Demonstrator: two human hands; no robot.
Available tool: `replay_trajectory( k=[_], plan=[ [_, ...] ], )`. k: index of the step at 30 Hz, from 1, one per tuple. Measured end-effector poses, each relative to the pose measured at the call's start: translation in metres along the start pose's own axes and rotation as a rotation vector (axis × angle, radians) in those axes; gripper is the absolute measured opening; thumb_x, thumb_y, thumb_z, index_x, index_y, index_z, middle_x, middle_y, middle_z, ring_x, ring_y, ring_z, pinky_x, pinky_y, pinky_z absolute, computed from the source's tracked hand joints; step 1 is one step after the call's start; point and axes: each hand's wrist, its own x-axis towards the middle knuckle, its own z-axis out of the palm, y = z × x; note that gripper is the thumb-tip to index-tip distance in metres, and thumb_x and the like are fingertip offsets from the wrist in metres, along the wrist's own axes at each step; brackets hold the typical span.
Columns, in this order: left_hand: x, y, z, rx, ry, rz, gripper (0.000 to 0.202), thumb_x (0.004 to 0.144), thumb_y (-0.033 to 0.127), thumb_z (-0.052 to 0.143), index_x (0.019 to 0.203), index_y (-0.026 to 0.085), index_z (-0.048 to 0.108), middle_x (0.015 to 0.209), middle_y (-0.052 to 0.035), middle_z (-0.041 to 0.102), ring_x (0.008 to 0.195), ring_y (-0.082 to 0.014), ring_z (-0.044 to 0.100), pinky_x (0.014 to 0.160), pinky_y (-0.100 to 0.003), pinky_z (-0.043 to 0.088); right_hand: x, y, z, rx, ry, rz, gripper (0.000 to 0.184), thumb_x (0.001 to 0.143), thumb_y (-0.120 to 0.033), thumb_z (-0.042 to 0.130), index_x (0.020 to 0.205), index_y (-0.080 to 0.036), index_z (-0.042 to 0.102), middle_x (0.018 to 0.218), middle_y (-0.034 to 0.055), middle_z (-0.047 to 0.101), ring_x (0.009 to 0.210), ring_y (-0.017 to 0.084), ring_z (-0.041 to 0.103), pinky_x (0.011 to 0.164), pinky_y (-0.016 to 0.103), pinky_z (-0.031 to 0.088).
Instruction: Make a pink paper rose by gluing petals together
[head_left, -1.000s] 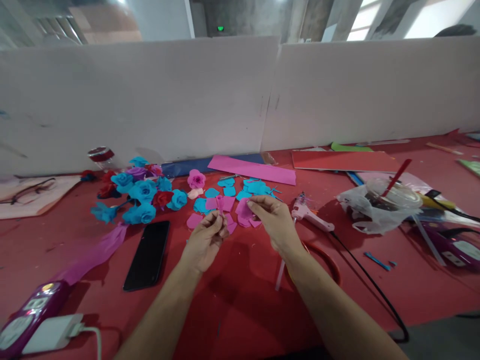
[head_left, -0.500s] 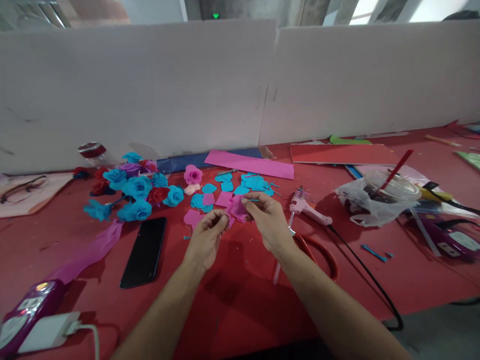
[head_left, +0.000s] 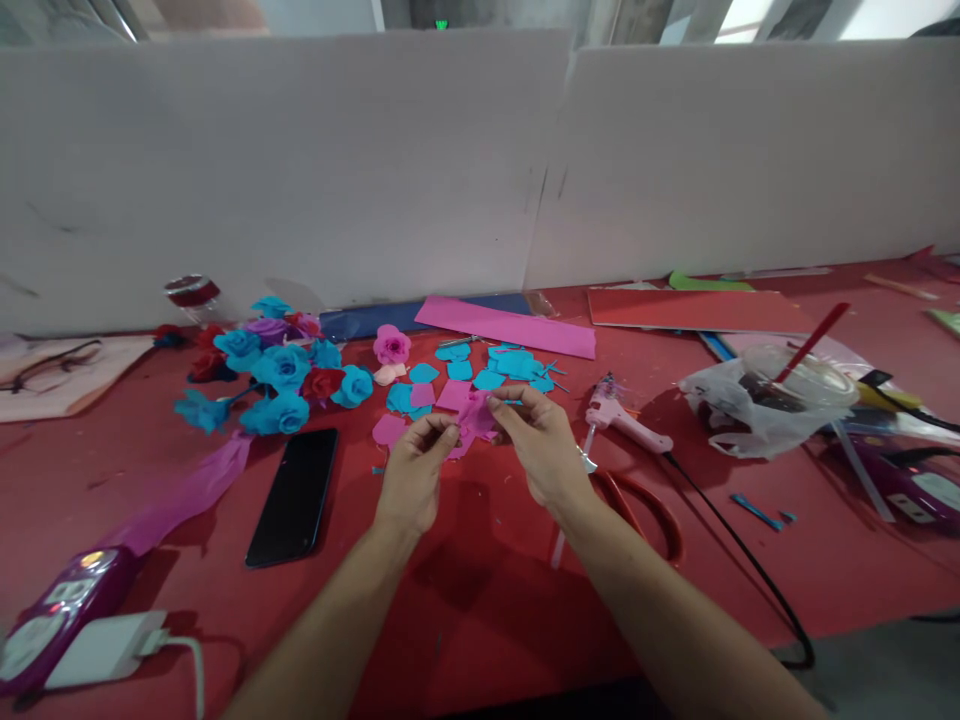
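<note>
Between my two hands is a pink crepe-paper petal, its edges pinched by the fingers of both. My left hand closes thumb against forefinger at its left side. At its right side my right hand grips it the same way. Beneath and behind lie cut pink petals and blue petals in loose piles. A finished pink paper flower sits just beyond them. Close to my right hand rests a pink glue gun, with red-handled scissors partly hidden under my forearm.
Left of my hands are a black phone and a bunch of paper flowers. A purple power strip with a white charger stands front left. To the right is a bagged cup with a red straw. A white partition closes the back.
The whole view has shifted slightly, so things sit a little further right. The pink petal now looks flatter between my fingers; both hands keep their pinch.
</note>
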Motion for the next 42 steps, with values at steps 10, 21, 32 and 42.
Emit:
replay_trajectory(
  k=[10, 21, 32, 42],
  plan=[
    [0.0004, -0.0013, -0.0009, 0.041, -0.007, 0.014, 0.010, 0.069, 0.023, 0.068, 0.074, 0.017, 0.062, 0.071, 0.0010, 0.054, 0.066, -0.0100, 0.047, 0.066, -0.023, 0.038, -0.0019, 0.0002, 0.0014, 0.007, -0.020, -0.007, 0.015, 0.073, -0.033, 0.065, 0.080, -0.020, 0.061, 0.067, -0.0025, 0.058, 0.059, 0.010, 0.054, 0.054, 0.022, 0.050],
    [0.0015, -0.0046, -0.0019, 0.041, -0.015, 0.028, 0.008, 0.071, 0.022, 0.067, 0.075, 0.018, 0.062, 0.071, 0.0025, 0.054, 0.068, -0.0094, 0.047, 0.068, -0.022, 0.037, -0.0043, -0.0021, 0.0027, 0.020, -0.018, -0.008, 0.013, 0.073, -0.031, 0.066, 0.078, -0.020, 0.061, 0.069, -0.0029, 0.059, 0.061, 0.009, 0.055, 0.056, 0.022, 0.049],
    [0.0001, -0.0022, -0.0006, 0.079, -0.016, 0.060, 0.004, 0.071, 0.020, 0.066, 0.073, 0.018, 0.063, 0.069, 0.0030, 0.055, 0.067, -0.0091, 0.047, 0.066, -0.021, 0.037, -0.0038, 0.0012, 0.0023, 0.035, -0.026, -0.033, 0.013, 0.074, -0.032, 0.064, 0.078, -0.021, 0.060, 0.071, -0.0027, 0.056, 0.062, 0.010, 0.051, 0.057, 0.022, 0.047],
    [0.0011, -0.0055, -0.0011, 0.065, 0.060, -0.016, 0.024, 0.066, 0.025, 0.072, 0.090, 0.022, 0.071, 0.093, -0.0023, 0.068, 0.086, -0.0141, 0.058, 0.078, -0.026, 0.043, -0.0056, -0.0013, 0.0027, 0.050, -0.039, -0.005, 0.015, 0.072, -0.033, 0.065, 0.078, -0.021, 0.060, 0.074, -0.0019, 0.060, 0.061, 0.010, 0.052, 0.056, 0.022, 0.046]
  ],
)
